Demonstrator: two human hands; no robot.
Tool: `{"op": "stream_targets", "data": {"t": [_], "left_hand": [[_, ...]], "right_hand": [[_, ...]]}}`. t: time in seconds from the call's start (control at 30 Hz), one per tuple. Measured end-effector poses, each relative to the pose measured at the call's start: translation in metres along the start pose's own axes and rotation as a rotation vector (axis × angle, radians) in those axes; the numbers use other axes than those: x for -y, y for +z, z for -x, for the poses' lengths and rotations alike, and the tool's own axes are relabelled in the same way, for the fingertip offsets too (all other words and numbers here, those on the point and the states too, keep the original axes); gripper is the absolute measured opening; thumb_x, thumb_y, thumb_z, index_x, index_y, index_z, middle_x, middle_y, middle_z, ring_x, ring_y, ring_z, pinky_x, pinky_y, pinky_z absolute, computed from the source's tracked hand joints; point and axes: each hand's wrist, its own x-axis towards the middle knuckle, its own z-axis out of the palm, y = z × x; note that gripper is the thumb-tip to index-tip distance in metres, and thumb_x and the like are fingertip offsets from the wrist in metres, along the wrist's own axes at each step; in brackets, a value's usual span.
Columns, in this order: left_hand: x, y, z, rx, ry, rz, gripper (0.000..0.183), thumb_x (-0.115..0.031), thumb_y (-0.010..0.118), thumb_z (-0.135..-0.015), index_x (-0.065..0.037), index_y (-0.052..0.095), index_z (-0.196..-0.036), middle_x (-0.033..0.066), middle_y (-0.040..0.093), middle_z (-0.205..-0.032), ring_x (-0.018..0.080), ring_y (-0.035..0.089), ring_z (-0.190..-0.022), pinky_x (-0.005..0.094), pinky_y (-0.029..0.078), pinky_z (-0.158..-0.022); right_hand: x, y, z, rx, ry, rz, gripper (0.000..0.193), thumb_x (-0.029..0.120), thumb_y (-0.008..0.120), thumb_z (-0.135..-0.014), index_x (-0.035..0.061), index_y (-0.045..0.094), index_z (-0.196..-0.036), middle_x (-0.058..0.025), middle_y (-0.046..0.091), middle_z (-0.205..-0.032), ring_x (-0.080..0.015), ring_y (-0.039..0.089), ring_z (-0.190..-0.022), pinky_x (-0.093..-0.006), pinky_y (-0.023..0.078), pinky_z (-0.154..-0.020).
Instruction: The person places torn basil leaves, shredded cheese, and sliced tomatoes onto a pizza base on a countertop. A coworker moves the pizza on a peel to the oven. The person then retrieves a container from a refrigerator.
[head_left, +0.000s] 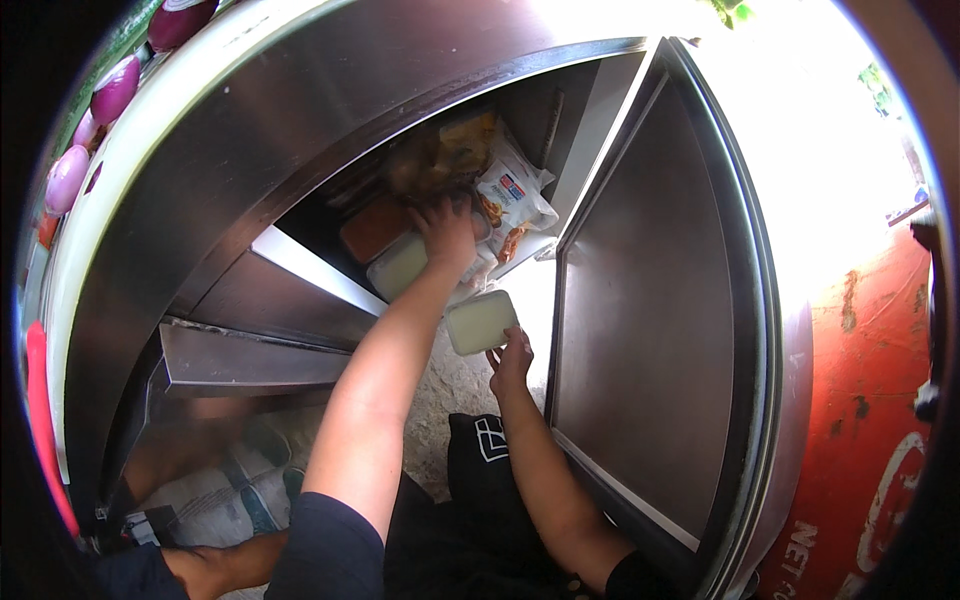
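My right hand [512,362] grips a rectangular plastic container [480,322] by its near right corner, below the fridge opening. Its contents look pale yellow-green. Inside the fridge, my left hand [447,228] reaches over the stored tubs with its fingers apart. Beside that hand lie a similar pale container [398,264] and a tub with reddish-brown contents [376,228]. A white printed food bag [518,190] rests to the right of my left hand. Farther back, a yellowish-brown package [465,142] is blurred.
The fridge door [650,270] stands wide open on the right, beside a worn red panel [868,400]. Another steel door [250,357] juts out at left. Red onions [116,90] line the counter's upper left edge. A bare limb [235,562] shows at lower left.
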Motion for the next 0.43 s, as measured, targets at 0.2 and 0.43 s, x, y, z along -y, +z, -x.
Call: {"op": "stream_targets", "data": {"t": [0.2,0.43], "left_hand": [[-0.004,-0.019,0.042,-0.281,0.120,0.314,0.096,-0.032,0.093,-0.076,-0.018,0.048,-0.160,0.0211,0.043,-0.163,0.0451,0.036,-0.155,0.0709,0.019,-0.129],[0.015,-0.001,0.164,-0.078,-0.963,2.042,0.030,-0.018,0.068,-0.108,-0.005,0.063,-0.135,0.0103,0.070,-0.126,0.0324,0.074,-0.106,0.0394,0.065,-0.092]], "right_hand": [[0.000,0.001,-0.003,-0.015,-0.014,0.003,0.042,0.031,0.066,-0.094,0.0158,0.064,-0.132,-0.0055,0.061,-0.122,-0.0224,0.060,-0.108,-0.0395,0.053,-0.093],[0.002,-0.001,0.000,-0.046,0.012,0.025,0.042,0.033,0.066,-0.095,0.0167,0.064,-0.133,-0.0053,0.062,-0.124,-0.0229,0.060,-0.110,-0.0394,0.052,-0.093]]}}
